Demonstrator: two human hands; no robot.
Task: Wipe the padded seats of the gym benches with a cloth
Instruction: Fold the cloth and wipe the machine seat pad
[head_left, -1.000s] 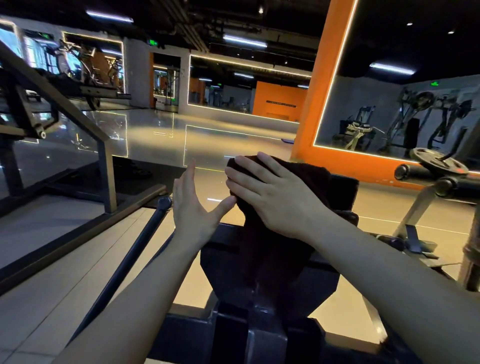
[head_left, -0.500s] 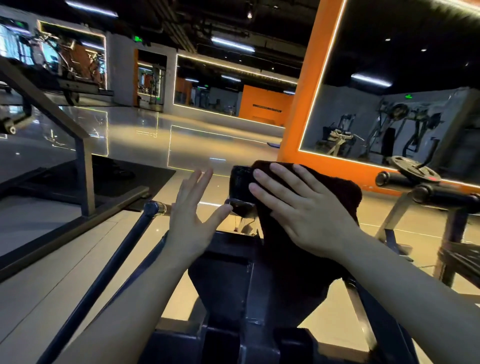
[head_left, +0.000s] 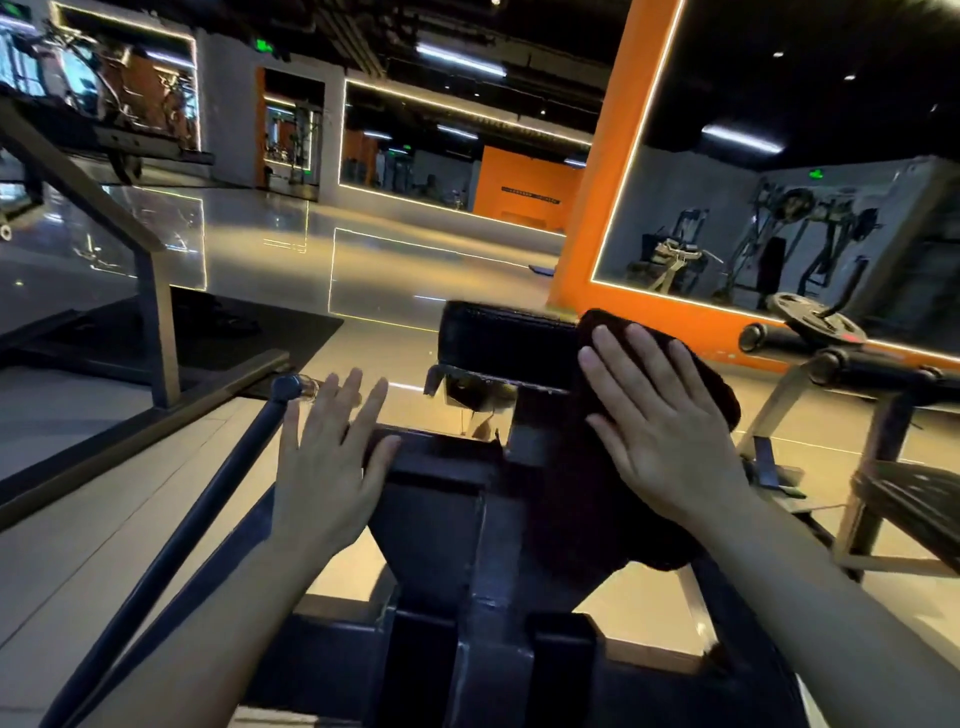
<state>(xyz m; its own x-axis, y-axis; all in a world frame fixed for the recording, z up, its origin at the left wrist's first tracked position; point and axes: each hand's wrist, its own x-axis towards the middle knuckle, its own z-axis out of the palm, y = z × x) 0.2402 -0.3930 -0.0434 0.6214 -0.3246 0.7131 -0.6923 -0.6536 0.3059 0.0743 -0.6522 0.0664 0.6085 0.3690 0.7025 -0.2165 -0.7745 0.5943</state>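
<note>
A black padded seat (head_left: 506, 340) sits on top of a dark steel machine frame (head_left: 467, 519) straight in front of me. A dark brown cloth (head_left: 711, 395) drapes over the pad's right end and hangs down the frame. My right hand (head_left: 660, 421) lies flat on the cloth with straight, spread fingers, pressing it against the pad's right side. My left hand (head_left: 327, 457) is held flat with fingers spread, left of the pad, its thumb tip near the frame's top edge; it holds nothing.
A dark metal bar (head_left: 171, 545) slants from the lower left up to a round end by my left hand. A steel rack post (head_left: 161, 332) stands at left. At right a weight plate (head_left: 815, 322) sits above a padded roller (head_left: 883, 369). An orange-framed mirror (head_left: 597, 208) stands behind.
My right hand has slid the cloth rightward across the pad, uncovering the pad's left part. My left hand has dropped lower and spread flat. The view has shifted.
</note>
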